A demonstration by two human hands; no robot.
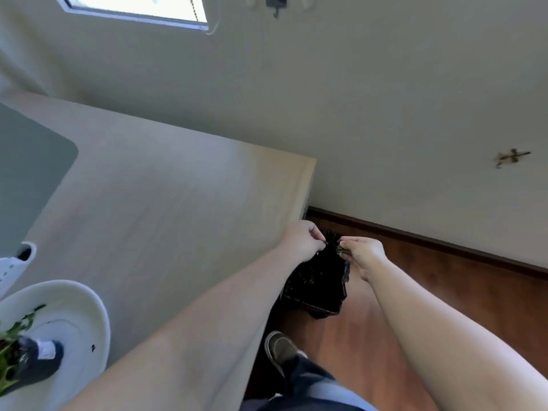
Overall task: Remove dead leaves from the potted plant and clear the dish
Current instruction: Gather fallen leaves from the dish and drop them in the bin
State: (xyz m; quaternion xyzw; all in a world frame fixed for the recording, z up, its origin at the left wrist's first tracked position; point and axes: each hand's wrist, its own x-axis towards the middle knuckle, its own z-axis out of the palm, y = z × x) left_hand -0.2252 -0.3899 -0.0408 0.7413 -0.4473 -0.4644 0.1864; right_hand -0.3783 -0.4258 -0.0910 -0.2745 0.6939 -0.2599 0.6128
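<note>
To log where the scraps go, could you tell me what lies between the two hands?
In the head view, only the black bin bag's open mouth lies between left hand and right hand.

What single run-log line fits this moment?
left hand: pinching bin bag rim | right hand: holding green scraps over bag | dish: on table

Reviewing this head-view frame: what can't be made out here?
- Inside of the black bin bag: too dark to see what it holds.
- Green bits at the right hand: too small and blurred to tell.
- Left hand pinch: fingertips hide it.
- Potted plant on the white dish: cut off by the left edge.
</note>
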